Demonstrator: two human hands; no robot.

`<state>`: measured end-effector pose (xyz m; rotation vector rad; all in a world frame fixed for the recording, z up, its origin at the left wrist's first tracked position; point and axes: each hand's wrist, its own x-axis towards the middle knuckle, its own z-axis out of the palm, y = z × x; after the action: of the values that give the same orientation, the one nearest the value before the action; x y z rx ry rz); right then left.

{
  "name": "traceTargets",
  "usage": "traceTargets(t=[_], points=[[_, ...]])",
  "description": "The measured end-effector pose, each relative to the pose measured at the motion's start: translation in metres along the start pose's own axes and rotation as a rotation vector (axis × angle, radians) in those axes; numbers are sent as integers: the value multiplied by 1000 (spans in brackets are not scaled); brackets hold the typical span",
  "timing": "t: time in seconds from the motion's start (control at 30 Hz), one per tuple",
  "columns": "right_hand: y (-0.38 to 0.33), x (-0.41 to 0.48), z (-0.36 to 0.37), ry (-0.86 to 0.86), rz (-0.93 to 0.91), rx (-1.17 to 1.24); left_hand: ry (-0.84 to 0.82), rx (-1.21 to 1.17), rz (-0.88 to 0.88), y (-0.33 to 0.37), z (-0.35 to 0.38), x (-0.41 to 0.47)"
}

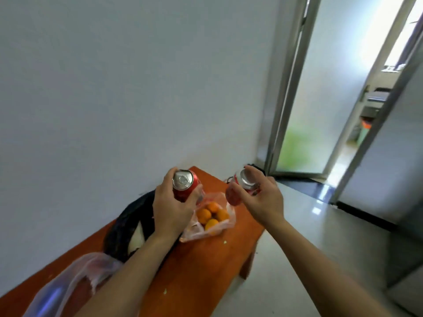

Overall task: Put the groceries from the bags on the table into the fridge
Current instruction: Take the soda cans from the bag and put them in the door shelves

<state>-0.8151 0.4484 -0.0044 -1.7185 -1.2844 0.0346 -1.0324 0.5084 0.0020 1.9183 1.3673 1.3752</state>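
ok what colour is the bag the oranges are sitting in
Translucent pinkish-red plastic bag, with the oranges showing through; the head view shows it.

- I have a single view to work from: a wide-angle camera worn on the person's head.
- It faces forward and down along both forearms and is tilted, so the wall point(114, 88) fills the upper left and the doorway point(320, 110) leans in at the upper right.
- It sits close: the left hand point(174, 204) gripping a red can point(184, 186) and the right hand point(263, 197) gripping the other can point(243, 188) fall mid-frame, above the worktop point(194, 271).
- The floor point(309, 236) runs down the right side.
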Motion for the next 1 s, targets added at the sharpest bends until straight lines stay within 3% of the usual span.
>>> traceTargets(t=[0.3, 0.67, 0.83, 1.0], points=[[86, -68, -257, 420, 137, -200, -380, -279, 234, 190, 151, -88], [222, -168, -552, 672, 274, -361, -617, -538, 329, 422, 328, -268], [259, -159, -635, 759, 297, -324, -648, -586, 388, 504, 386, -295], [299, -119, -680, 870, 354, -106, -630, -686, 403, 553, 448, -287]])
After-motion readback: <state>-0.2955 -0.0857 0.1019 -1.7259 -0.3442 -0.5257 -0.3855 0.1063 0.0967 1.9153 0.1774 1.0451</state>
